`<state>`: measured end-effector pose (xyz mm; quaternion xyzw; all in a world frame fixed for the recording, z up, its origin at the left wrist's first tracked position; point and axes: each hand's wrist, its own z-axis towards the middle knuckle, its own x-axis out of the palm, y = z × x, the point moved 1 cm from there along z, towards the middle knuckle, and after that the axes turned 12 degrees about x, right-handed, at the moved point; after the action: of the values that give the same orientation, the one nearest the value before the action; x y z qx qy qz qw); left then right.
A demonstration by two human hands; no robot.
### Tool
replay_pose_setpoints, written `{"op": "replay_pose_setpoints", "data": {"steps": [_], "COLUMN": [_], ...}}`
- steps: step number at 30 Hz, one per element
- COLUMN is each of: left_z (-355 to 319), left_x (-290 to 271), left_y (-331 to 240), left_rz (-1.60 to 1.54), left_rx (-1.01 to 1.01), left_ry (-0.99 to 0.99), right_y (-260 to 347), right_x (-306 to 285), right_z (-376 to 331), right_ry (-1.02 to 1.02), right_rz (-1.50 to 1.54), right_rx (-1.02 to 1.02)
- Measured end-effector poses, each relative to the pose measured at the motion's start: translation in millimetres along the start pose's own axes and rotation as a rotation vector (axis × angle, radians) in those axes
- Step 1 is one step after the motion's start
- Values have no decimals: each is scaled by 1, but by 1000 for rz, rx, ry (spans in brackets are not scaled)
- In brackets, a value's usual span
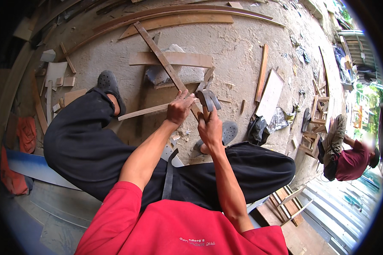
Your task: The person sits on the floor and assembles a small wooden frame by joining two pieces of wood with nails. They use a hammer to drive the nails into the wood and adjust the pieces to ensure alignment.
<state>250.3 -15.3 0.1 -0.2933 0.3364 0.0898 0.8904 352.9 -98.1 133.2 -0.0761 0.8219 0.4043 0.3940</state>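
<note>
My right hand (210, 127) is wrapped round the handle of a claw hammer (206, 100), whose dark metal head sits just above the fist. To its left, my left hand (180, 107) grips a long brown wooden strip (159, 55) that slants up and away. A paler thin strip (147, 111) crosses under the left fingers. Beyond my hands, a flat board (174, 59) lies across a whitish block (178, 75), beneath the brown strip. Whether a nail is between my left fingers is too small to tell.
Long planks (178, 20) lie at the far side. On the right are a narrow orange-brown board (261, 73), a pale panel (270, 95) and black plastic (257, 129). Small wood offcuts (68, 81) lie left. Another person (349, 159) sits at far right, near wooden frames (315, 127).
</note>
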Motion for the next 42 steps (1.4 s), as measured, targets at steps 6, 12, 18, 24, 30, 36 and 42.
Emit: {"op": "replay_pose_setpoints", "data": {"steps": [6, 12, 18, 24, 30, 36, 42], "left_z": [-3, 5, 3, -2, 1, 2, 7], "left_x": [3, -3, -2, 0, -1, -1, -18], "left_y": [3, -2, 2, 3, 3, 3, 0], "left_rz": [2, 8, -6, -18, -36, -8, -125], "left_rx": [-33, 18, 37, -32, -10, -38, -54], "left_ry": [9, 38, -6, 54, 9, 48, 195], "right_y": [-11, -14, -9, -23, -3, -11, -8], "right_x": [2, 7, 5, 14, 2, 4, -8], "right_z": [4, 1, 1, 2, -5, 6, -6], "right_ry": [77, 26, 34, -9, 39, 38, -25], "right_rz": [-105, -51, -31, -56, 49, -62, 76], "right_rx": [8, 0, 28, -46, -39, 61, 46]}}
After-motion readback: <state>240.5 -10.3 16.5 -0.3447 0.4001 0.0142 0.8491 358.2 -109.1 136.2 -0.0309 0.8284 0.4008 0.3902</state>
